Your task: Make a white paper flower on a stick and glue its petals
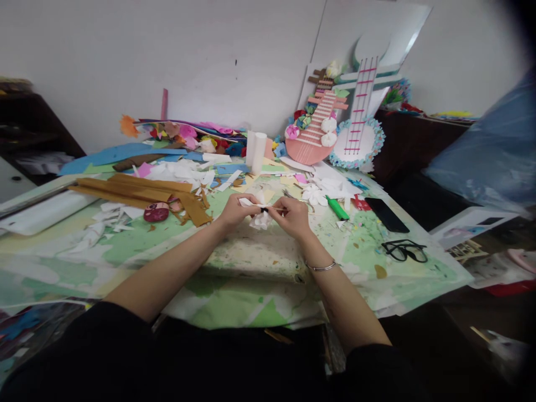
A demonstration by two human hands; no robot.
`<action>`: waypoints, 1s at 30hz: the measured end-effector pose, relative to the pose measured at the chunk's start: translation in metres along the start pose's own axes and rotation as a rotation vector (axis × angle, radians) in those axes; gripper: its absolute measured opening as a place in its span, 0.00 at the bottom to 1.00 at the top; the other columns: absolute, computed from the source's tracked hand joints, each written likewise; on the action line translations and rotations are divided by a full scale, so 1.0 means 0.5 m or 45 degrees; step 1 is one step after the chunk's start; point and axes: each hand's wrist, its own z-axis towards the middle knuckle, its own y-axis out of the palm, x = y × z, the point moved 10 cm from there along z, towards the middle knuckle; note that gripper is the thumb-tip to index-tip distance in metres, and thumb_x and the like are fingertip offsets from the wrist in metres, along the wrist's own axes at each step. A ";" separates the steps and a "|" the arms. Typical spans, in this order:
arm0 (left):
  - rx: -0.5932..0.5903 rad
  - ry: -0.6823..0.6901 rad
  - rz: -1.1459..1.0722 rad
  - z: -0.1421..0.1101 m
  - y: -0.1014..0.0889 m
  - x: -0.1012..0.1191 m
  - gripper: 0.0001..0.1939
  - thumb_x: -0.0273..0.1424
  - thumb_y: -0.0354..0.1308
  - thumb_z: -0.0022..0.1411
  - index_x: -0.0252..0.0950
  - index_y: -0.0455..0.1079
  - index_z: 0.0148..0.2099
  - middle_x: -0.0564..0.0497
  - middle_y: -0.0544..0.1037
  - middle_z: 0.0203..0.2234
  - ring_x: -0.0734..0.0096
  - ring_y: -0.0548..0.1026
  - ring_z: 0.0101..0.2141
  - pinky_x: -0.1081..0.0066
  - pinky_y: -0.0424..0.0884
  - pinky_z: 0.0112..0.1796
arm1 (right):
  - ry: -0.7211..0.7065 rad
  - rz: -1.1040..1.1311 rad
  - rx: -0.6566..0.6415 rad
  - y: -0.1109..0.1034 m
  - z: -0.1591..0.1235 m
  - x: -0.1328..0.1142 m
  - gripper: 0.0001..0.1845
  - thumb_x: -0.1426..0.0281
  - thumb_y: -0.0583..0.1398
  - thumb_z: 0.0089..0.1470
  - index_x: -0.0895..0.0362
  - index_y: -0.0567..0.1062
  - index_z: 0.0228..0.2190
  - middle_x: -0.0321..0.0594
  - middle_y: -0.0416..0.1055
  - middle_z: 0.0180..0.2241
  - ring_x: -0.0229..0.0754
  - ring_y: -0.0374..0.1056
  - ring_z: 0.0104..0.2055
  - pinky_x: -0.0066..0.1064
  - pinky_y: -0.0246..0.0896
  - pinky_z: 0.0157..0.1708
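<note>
Over the middle of the table, my left hand (238, 212) and my right hand (292, 215) meet with fingers pinched. Between them is a crumpled white paper piece (260, 221), petal-like in shape, with a small dark spot at its centre. The left fingers grip its white upper part. A thin pale strip runs from the piece into the pinch of my right hand; its exact kind is too small to tell. Just behind my right hand lie scissors (287, 194), partly hidden. White paper petals (314, 194) and a green tube-like object (337, 209) are to its right.
Brown paper strips (125, 190) and a dark red round object (156, 211) lie left. White paper rolls (258, 153) stand at the back. A phone (386, 215) and glasses (404, 251) lie right. Paper instruments (312, 134) lean against the wall.
</note>
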 end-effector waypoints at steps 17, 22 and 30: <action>-0.014 0.017 0.006 -0.004 0.003 0.008 0.16 0.31 0.70 0.36 0.30 0.74 0.30 0.53 0.74 0.20 0.74 0.69 0.22 0.74 0.62 0.25 | 0.087 -0.020 -0.029 0.002 0.004 0.019 0.18 0.56 0.58 0.54 0.57 0.72 0.22 0.35 0.71 0.20 0.34 0.63 0.22 0.25 0.52 0.26; -0.021 0.019 0.000 -0.002 0.003 0.006 0.15 0.30 0.69 0.37 0.30 0.74 0.30 0.53 0.74 0.20 0.75 0.69 0.22 0.75 0.62 0.25 | 0.088 0.011 -0.023 0.002 0.004 0.019 0.17 0.57 0.59 0.54 0.57 0.72 0.22 0.36 0.72 0.20 0.34 0.63 0.22 0.25 0.52 0.25; -0.032 0.031 0.029 0.000 0.001 0.000 0.15 0.32 0.69 0.38 0.31 0.74 0.31 0.53 0.74 0.20 0.74 0.70 0.22 0.74 0.63 0.25 | 0.083 0.026 -0.005 -0.004 0.005 0.014 0.18 0.56 0.59 0.54 0.56 0.72 0.22 0.36 0.72 0.20 0.34 0.64 0.22 0.26 0.53 0.25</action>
